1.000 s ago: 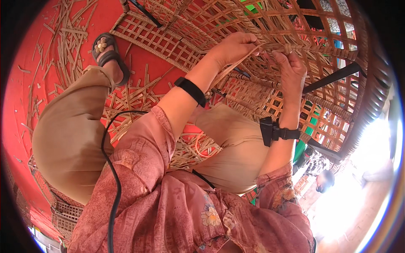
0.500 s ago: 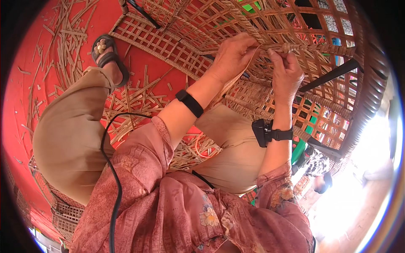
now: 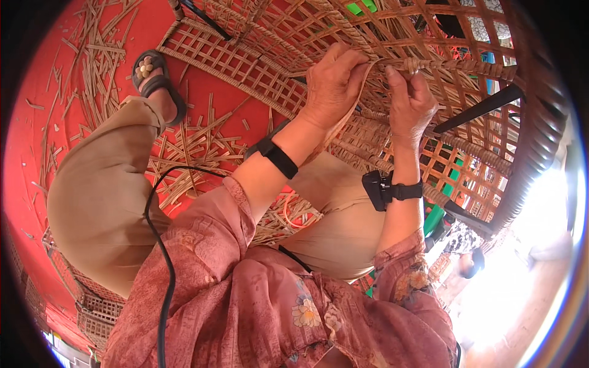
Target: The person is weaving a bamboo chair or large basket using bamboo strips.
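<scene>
A large brown woven rattan frame [image 3: 471, 69], with an open lattice and wrapped bars, tilts in front of me at the upper right. My left hand [image 3: 334, 86] is closed on a thin pale cane strip [image 3: 354, 105] that loops at the wrapped bar and trails down past the wrist. Just to the right, my right hand [image 3: 410, 105] has its thumb and forefinger raised near the same bar, close to the wrapped joint. Its fingers are curled together, and whether the strip's end lies between them is too small to make out.
Loose cane offcuts [image 3: 205, 140] litter the red floor covering [image 3: 73, 132]. Black metal bars [image 3: 481, 109] cross the frame. A black cable [image 3: 163, 257] runs over my left sleeve. Woven baskets [image 3: 98, 319] stand at lower left, and a bright opening lies at right.
Both hands have shifted slightly up and left along the bar. The cane strip now shows as a wider loop beside my left fingers, and the right finger and thumb stand a little more apart.
</scene>
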